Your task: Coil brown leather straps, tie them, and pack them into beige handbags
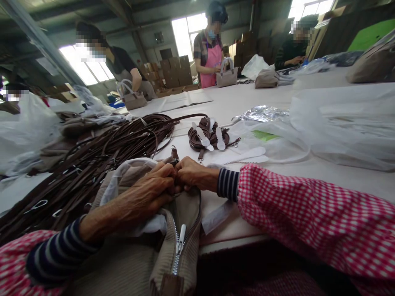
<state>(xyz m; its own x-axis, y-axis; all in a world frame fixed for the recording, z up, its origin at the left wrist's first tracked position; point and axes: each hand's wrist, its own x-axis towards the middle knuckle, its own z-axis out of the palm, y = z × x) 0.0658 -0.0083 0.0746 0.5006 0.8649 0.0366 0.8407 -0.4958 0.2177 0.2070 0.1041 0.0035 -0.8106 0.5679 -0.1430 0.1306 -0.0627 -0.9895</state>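
Note:
A beige ribbed handbag [129,259] lies in front of me at the table's near edge, its zipper [176,246] partly undone and its white puller upright. My left hand [154,187] reaches across the bag, fingers curled tight on its far end. Against it, my right hand [191,172] pinches at the same end. A short brown tab with a metal ring [174,152] sticks up just beyond the fingers. What exactly lies between the fingertips is hidden. White wrapping [119,176] covers the bag's handle on the left.
Long brown straps [123,152] are heaped at left. Coiled straps with white tags [208,135] lie ahead. Clear plastic bags [345,127] spread over the right of the white table [191,109]. Across it, several people stand, some with similar handbags [226,77].

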